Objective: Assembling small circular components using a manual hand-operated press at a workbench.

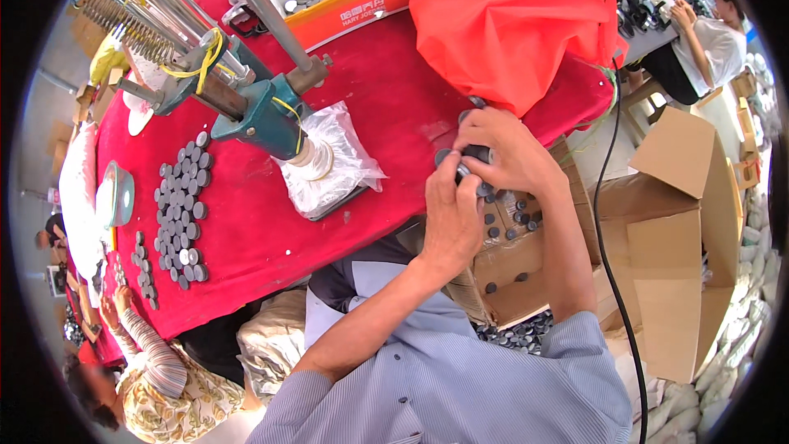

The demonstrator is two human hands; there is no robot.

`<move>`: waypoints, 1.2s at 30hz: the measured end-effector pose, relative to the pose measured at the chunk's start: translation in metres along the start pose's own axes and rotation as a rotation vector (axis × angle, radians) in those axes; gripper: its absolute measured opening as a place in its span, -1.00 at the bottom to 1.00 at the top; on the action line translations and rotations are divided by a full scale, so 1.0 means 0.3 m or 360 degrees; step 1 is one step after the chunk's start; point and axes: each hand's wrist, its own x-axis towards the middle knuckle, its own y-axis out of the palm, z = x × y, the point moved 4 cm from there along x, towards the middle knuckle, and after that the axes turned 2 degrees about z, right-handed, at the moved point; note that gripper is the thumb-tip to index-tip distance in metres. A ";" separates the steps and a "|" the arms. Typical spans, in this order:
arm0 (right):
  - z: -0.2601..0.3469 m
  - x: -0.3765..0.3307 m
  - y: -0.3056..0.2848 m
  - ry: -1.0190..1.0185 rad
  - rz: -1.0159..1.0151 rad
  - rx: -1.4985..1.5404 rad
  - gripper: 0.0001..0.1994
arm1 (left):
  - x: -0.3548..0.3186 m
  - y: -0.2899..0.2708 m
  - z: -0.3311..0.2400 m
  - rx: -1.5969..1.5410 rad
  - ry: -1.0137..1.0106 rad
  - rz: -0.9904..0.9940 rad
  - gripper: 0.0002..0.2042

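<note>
Both hands, left hand (452, 218) and right hand (501, 152), pinching a stack of dark discs (474, 154) at the counter (394, 107) edge; many discs (179, 205) laid out, more loose in the box (509, 263).

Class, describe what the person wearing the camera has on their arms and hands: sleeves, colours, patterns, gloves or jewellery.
Both hands are bare: no gloves on the left hand or the right hand, and no rings or watch show. The person wears a light blue shirt with fine stripes. Its sleeves end near the elbows, leaving both forearms uncovered.
</note>
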 end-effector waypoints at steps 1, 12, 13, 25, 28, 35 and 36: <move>-0.006 -0.041 -0.012 0.0066 -0.0036 0.0044 -0.80 | 0.002 0.019 -0.009 -0.0023 0.0068 0.0026 -0.35; -0.044 -0.217 -0.101 0.0482 -0.0600 0.0080 -0.81 | 0.204 -0.050 0.040 0.0221 -0.0080 0.0074 -0.40; -0.045 -0.205 -0.083 0.0528 -0.0561 0.0134 -0.74 | 0.226 -0.045 0.064 0.0259 -0.0074 0.0110 -0.37; -0.116 -0.313 -0.028 0.0959 -0.0656 0.0675 -0.45 | 0.182 0.148 -0.074 -0.0525 0.0003 0.0218 -0.43; -0.115 -0.366 -0.015 0.0839 -0.0730 0.0647 -0.44 | 0.176 0.147 -0.091 -0.0746 0.0077 0.0274 -0.47; -0.105 -0.545 -0.061 0.1034 -0.0933 0.0633 -0.51 | 0.169 -0.128 0.056 -0.0868 -0.0385 0.0261 -0.76; -0.105 -0.578 -0.067 0.1119 -0.0998 0.0618 -0.53 | 0.143 -0.183 0.059 -0.0861 -0.0441 0.0268 -0.80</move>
